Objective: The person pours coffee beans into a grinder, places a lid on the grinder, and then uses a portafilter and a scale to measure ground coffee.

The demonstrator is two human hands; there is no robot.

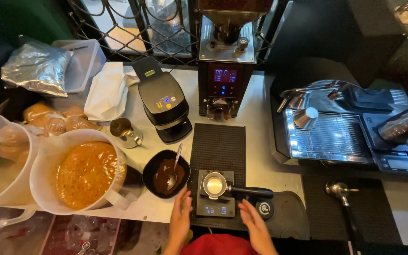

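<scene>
Both hands are open and hold nothing: the left hand [181,215] by the black bowl [166,179] of coffee powder with its spoon [174,170], the right hand [253,222] below the filter cup [214,184] resting on the small scale [216,200].

Single view from a head-worn camera, looking steeply down and forward over a coffee counter [256,118] from standing height. The wearer's left hand [181,212] and right hand [253,222] enter at the bottom edge, fingers pointing away from the lens. Just beyond the fingertips lies a small scale [216,205]; farther beyond stands a grinder [225,71], backed by a mesh window [133,28] at the top.
</scene>
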